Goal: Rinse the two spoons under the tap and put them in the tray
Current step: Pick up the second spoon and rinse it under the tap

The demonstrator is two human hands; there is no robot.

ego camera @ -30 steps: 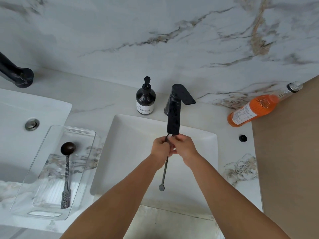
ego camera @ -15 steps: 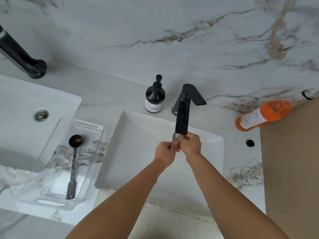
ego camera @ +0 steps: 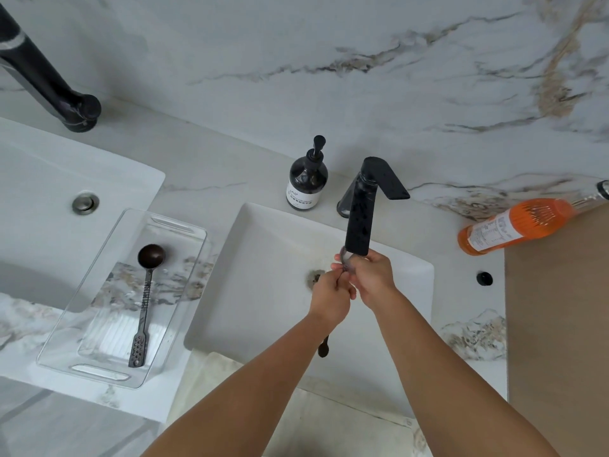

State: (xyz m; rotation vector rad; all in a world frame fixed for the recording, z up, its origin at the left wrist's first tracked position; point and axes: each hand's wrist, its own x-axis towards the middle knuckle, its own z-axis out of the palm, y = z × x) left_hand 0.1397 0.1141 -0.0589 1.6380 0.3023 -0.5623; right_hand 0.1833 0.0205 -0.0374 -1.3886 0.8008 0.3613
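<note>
Both hands are sitting slightly higher under the tap than half a second ago, and my view is drifting right, so the tray is showing nearer the left edge.

Reading left to right: the tray (ego camera: 184, 225) is lying on the counter between the two basins, and I am seeing one spoon (ego camera: 145, 301) already flat in it, bowl away from me, handle pointing toward me. Next, the left hand (ego camera: 331, 296) is clenching around the second spoon's (ego camera: 346, 258) stem, while its tail end is poking out below the wrist over the sink (ego camera: 263, 245). Touching it, the right hand (ego camera: 370, 275) is pinching the bowl just beneath the tap (ego camera: 359, 219), apparently rubbing it. I am not making out any water stream clearly.

I am judging the main risk to be a slip: wet metal, a thin stem, and fingers working against each other could let the second spoon drop into the sink toward the drain. I am also worrying that the carry left to the tray could drip water across the counter, or knock the first spoon while setting down beside it.
</note>
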